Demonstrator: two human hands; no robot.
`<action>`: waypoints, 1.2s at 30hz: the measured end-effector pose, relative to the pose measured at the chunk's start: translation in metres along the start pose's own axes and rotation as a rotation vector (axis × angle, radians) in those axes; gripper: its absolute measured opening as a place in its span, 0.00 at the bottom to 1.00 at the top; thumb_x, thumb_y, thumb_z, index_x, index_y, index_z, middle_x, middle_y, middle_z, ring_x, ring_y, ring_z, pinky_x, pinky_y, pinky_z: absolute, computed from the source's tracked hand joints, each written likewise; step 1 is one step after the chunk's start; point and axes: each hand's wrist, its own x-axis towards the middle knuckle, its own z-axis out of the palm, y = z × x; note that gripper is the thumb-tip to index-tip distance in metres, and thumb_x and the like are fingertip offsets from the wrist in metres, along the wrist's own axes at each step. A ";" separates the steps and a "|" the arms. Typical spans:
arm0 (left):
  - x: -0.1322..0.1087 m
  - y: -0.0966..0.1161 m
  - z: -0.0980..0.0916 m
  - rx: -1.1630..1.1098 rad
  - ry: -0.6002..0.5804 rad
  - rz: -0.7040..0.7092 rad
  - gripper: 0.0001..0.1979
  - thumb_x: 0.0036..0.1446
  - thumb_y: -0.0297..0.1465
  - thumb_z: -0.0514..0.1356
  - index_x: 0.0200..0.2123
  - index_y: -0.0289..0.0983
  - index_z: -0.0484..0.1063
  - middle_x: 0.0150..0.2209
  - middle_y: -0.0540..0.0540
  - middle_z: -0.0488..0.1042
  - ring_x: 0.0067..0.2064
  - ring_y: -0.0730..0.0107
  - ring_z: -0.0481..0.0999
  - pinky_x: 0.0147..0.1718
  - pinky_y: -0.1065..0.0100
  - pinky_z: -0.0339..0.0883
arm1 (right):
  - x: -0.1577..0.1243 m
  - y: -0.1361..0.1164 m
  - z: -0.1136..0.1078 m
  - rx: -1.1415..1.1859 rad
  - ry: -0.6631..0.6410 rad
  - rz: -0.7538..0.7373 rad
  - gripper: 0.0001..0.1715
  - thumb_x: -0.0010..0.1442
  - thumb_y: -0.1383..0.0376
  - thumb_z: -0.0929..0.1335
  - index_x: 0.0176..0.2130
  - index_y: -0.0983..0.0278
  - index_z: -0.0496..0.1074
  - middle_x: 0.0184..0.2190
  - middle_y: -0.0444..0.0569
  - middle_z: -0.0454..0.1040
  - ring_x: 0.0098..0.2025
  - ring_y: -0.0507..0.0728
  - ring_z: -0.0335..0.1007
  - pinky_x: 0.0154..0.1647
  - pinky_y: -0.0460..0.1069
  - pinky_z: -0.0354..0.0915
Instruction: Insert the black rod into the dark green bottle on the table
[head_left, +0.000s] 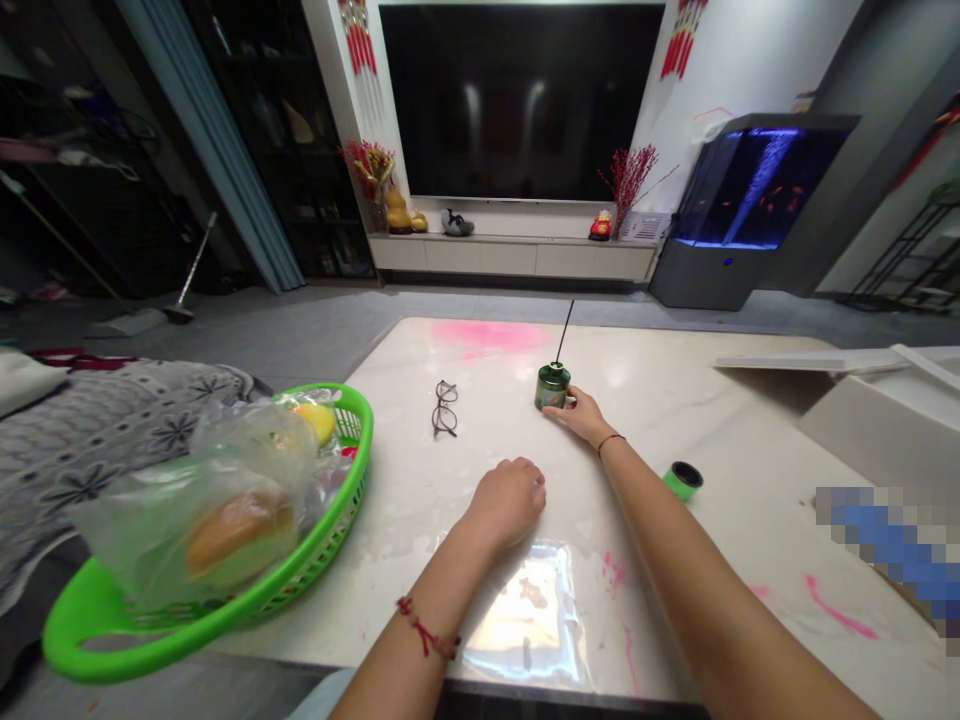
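A green glass reed diffuser bottle (553, 385) stands upright on the pale marble-look table, with one thin dark stick leaning out of its neck. My right hand (581, 416) is closed around the bottle's lower right side, thumb in front. Closer to me, my left hand (508, 502) rests on the tabletop with its fingers curled in a loose fist; nothing shows in it. A pair of eyeglasses (445, 408) lies left of the bottle. Beyond my right forearm, a short green cylinder with a dark open end (682, 481) lies partly hidden by the arm.
A green plastic basket (360, 440) with bagged bread sits at the table's left. White box-like panels (885, 400) occupy the right side. Pink marks (491, 335) stain the table (390, 500). Across the floor are a television (517, 100), a low cabinet (480, 258) and a lit aquarium (750, 190).
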 end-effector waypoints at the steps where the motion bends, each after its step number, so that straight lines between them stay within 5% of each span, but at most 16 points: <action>1: 0.000 0.000 0.000 0.004 -0.003 0.000 0.16 0.55 0.31 0.47 0.41 0.36 0.71 0.45 0.43 0.71 0.44 0.61 0.68 0.44 0.62 0.62 | 0.000 0.000 0.000 0.001 0.005 0.000 0.31 0.37 0.59 0.73 0.42 0.68 0.69 0.31 0.48 0.73 0.22 0.48 0.60 0.26 0.45 0.61; 9: 0.000 -0.001 0.001 0.018 -0.007 0.013 0.16 0.55 0.31 0.47 0.41 0.37 0.71 0.45 0.43 0.71 0.44 0.61 0.69 0.43 0.63 0.62 | 0.003 0.001 -0.003 -0.048 0.051 0.027 0.27 0.40 0.61 0.72 0.41 0.66 0.70 0.31 0.47 0.74 0.23 0.48 0.62 0.29 0.46 0.63; 16: 0.000 -0.001 0.001 0.018 0.007 0.012 0.15 0.55 0.31 0.47 0.40 0.37 0.71 0.45 0.43 0.71 0.44 0.62 0.69 0.43 0.63 0.62 | 0.010 0.002 -0.003 -0.278 0.132 0.051 0.25 0.44 0.59 0.70 0.43 0.63 0.67 0.39 0.51 0.74 0.38 0.57 0.70 0.39 0.50 0.64; 22: -0.001 -0.001 0.000 -0.005 0.002 0.000 0.15 0.55 0.31 0.47 0.40 0.36 0.70 0.45 0.42 0.71 0.45 0.61 0.68 0.44 0.62 0.62 | 0.018 0.001 -0.009 -0.430 0.088 0.110 0.33 0.47 0.54 0.69 0.50 0.63 0.60 0.43 0.55 0.72 0.44 0.62 0.69 0.41 0.53 0.63; 36: 0.000 -0.001 0.000 -0.026 -0.028 -0.013 0.15 0.56 0.32 0.47 0.41 0.37 0.70 0.46 0.43 0.69 0.46 0.61 0.67 0.45 0.62 0.61 | 0.030 0.027 -0.018 -0.236 0.197 0.098 0.31 0.44 0.60 0.70 0.48 0.65 0.62 0.45 0.55 0.70 0.46 0.59 0.68 0.46 0.53 0.62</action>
